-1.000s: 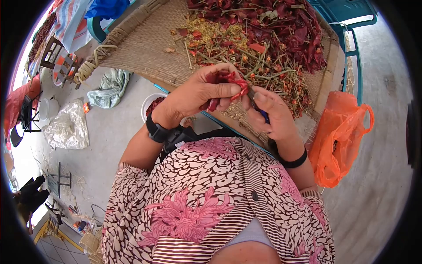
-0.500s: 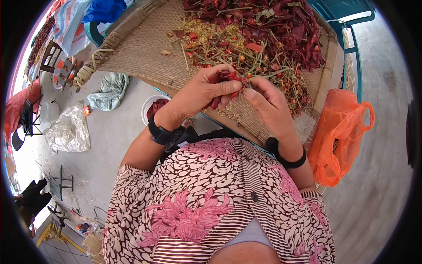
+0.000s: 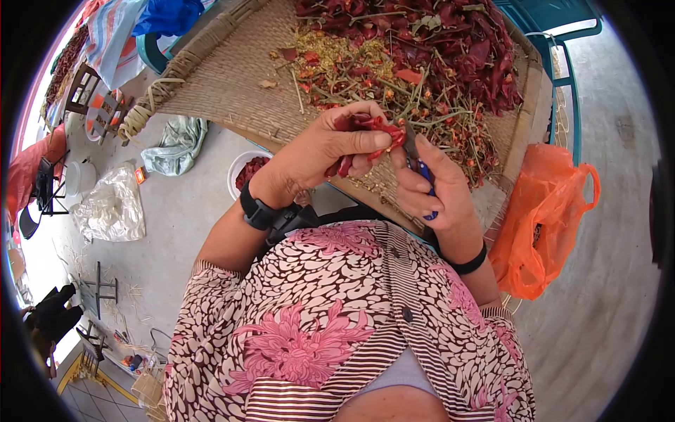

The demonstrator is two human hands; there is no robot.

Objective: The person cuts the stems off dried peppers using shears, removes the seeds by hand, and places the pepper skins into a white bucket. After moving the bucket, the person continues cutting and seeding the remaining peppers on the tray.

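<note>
Dried red chilies (image 3: 342,163) are bunched in my left hand (image 3: 344,141), whose thumb presses one against the fingers. My right hand (image 3: 436,179) is closed around a blue-handled cutting tool (image 3: 425,174) with a dark metal head, its tip right at the stem end of the chilies. Both hands are over the near edge of a woven tray (image 3: 232,84). Beyond them on the tray lie cut stems and caps (image 3: 450,130), a patch of yellow seeds (image 3: 337,56) and a heap of dark red chilies (image 3: 478,56).
A white bowl (image 3: 234,184) of red pieces sits below the tray's near left edge. An orange plastic bag (image 3: 538,225) hangs at the right, by a teal chair (image 3: 573,105). Plastic sheets (image 3: 109,207) and a green bag (image 3: 176,144) lie on the floor at left.
My right hand has turned and drawn slightly right and down, bringing the blue handle into sight. My left hand stays nearly in place with the chilies.
</note>
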